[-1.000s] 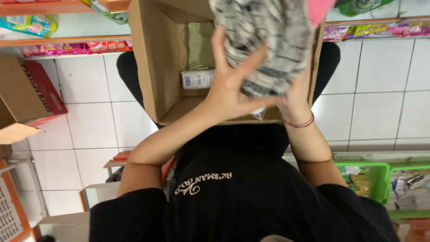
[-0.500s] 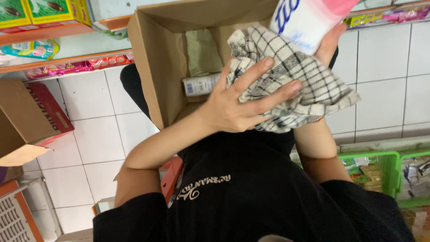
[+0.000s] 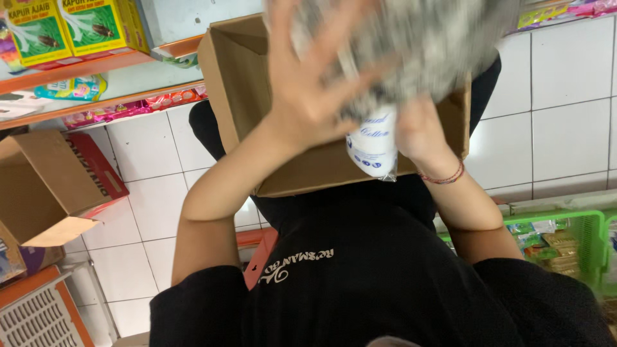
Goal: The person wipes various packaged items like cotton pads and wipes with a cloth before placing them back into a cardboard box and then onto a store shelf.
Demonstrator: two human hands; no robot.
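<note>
Slippage looks the main risk: left hand (image 3: 308, 96) presses flat, fingers splayed, on the blurred black-and-white checked cloth (image 3: 418, 45); right hand (image 3: 418, 132) grips a white plastic packet (image 3: 373, 144) above the open brown cardboard box (image 3: 257, 96)

An open cardboard box (image 3: 308, 160) rests on the person's lap, with both hands and a cloth (image 3: 418, 45) above its opening, a plastic packet (image 3: 373, 144) hanging just below the cloth, shelves (image 3: 83, 71) to the box's left, and a basket (image 3: 565, 238) to its lower right.
</note>
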